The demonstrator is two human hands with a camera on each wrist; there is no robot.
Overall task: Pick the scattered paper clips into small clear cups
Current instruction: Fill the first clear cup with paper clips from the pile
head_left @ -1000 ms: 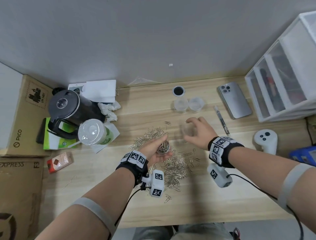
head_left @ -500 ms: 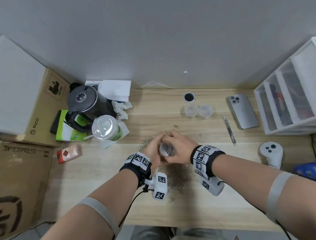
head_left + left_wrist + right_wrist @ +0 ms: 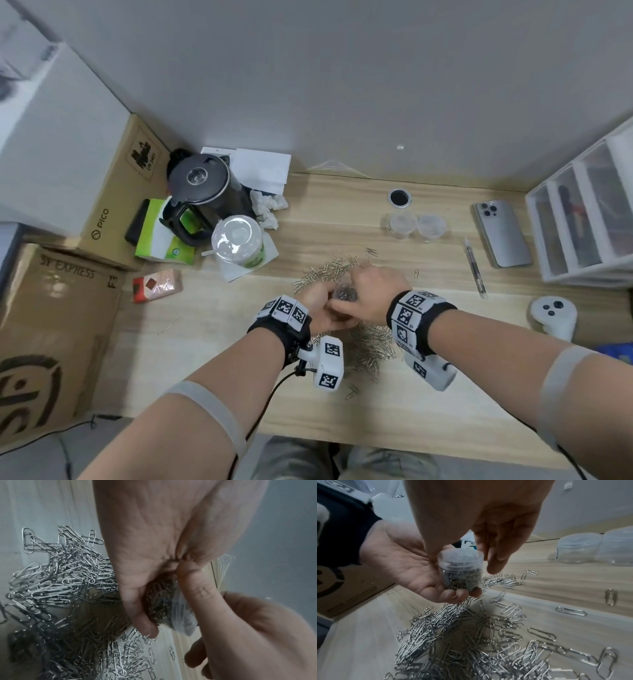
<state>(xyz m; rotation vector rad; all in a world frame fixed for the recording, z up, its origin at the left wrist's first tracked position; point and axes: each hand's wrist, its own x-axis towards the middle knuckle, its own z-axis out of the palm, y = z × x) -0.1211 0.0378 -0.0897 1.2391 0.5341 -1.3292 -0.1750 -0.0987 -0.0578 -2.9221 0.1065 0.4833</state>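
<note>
A small clear cup (image 3: 344,294) packed with paper clips sits in my left hand (image 3: 317,301), whose fingers curl under it, just above the desk. My right hand (image 3: 373,291) comes down on the cup from above. In the right wrist view, thumb and fingers of the right hand (image 3: 496,555) pinch the clear lid on top of the cup (image 3: 460,574), and the left hand (image 3: 412,568) lies palm up beneath. Loose paper clips (image 3: 371,346) are heaped on the desk under both hands, with more (image 3: 329,270) behind. Two more clear cups (image 3: 401,224) (image 3: 431,226) stand at the back.
A black kettle (image 3: 202,192) and a lidded drink cup (image 3: 236,240) stand at the left beside cardboard boxes (image 3: 51,325). At the right lie a pen (image 3: 474,270), a phone (image 3: 501,236) and a white controller (image 3: 553,317), next to a drawer unit (image 3: 582,212).
My right hand came in from the right and closed over the top of the cup in my left hand. The head view has tilted up towards the wall.
</note>
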